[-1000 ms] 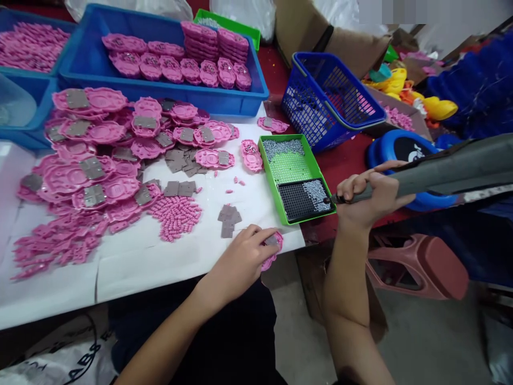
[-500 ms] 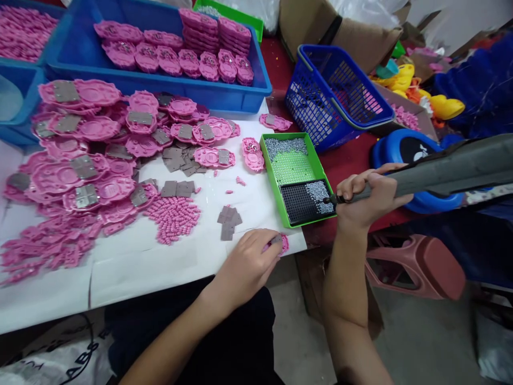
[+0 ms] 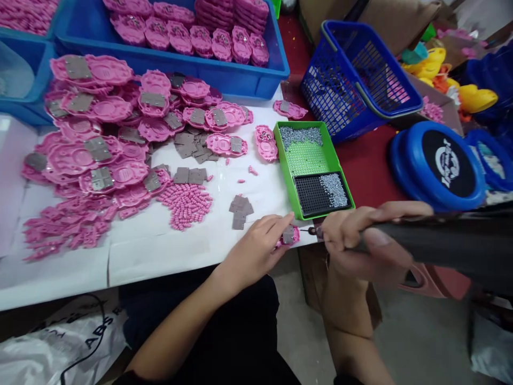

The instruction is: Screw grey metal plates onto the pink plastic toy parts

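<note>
My left hand [image 3: 256, 248] is closed on a pink plastic part [image 3: 289, 236] with a grey metal plate on it, at the table's near edge. My right hand [image 3: 360, 240] grips a long dark electric screwdriver [image 3: 441, 246], whose tip points left and sits right beside the pink part. Just behind stands a green tray [image 3: 308, 166] with small silver screws and a black perforated insert.
A heap of pink parts with grey plates [image 3: 104, 139] covers the white table's left. Loose grey plates [image 3: 240, 206] and pink pegs [image 3: 186, 203] lie mid-table. Behind are a blue bin of pink parts [image 3: 180, 59], a blue basket [image 3: 356, 75] and blue round lids [image 3: 441, 166].
My right hand has brought the screwdriver tip from the green tray down and left to the pink part. My left hand has kept hold of the part. The camera has moved closer.
</note>
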`<state>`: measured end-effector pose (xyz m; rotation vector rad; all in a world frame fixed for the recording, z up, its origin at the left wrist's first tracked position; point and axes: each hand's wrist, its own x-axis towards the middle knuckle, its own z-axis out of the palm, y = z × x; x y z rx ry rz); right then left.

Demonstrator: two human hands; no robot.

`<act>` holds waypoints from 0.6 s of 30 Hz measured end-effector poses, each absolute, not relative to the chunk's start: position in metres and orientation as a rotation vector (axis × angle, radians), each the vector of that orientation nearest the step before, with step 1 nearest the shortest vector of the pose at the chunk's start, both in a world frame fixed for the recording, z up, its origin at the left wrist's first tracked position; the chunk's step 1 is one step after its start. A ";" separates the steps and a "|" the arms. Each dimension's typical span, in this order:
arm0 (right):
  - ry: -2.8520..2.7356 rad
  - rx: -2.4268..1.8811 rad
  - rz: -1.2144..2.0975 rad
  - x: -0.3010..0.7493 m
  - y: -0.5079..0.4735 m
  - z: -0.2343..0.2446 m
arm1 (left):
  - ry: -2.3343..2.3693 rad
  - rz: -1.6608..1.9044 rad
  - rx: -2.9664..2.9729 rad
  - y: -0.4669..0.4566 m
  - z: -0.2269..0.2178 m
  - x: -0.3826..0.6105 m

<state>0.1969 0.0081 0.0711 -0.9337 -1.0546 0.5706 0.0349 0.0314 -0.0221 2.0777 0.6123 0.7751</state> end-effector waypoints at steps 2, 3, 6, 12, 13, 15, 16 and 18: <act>-1.091 -0.915 0.657 0.187 0.006 0.065 | 0.624 0.778 2.068 0.031 -0.022 0.035; -1.074 -0.909 0.682 0.186 0.007 0.062 | 0.625 0.776 2.067 0.031 -0.022 0.036; -1.007 -0.912 0.721 0.189 0.010 0.054 | 0.632 0.758 2.072 0.031 -0.022 0.036; -1.026 -0.910 0.706 0.191 0.014 0.052 | 0.637 0.754 2.068 0.031 -0.020 0.036; -1.032 -0.906 0.710 0.190 0.015 0.052 | 0.636 0.758 2.068 0.031 -0.020 0.036; -1.032 -0.916 0.746 0.189 0.018 0.052 | 0.629 0.763 2.067 0.031 -0.021 0.036; -1.031 -0.924 0.768 0.189 0.020 0.052 | 0.625 0.761 2.065 0.031 -0.021 0.036; -1.044 -0.927 0.805 0.189 0.024 0.051 | 0.619 0.754 2.056 0.032 -0.021 0.037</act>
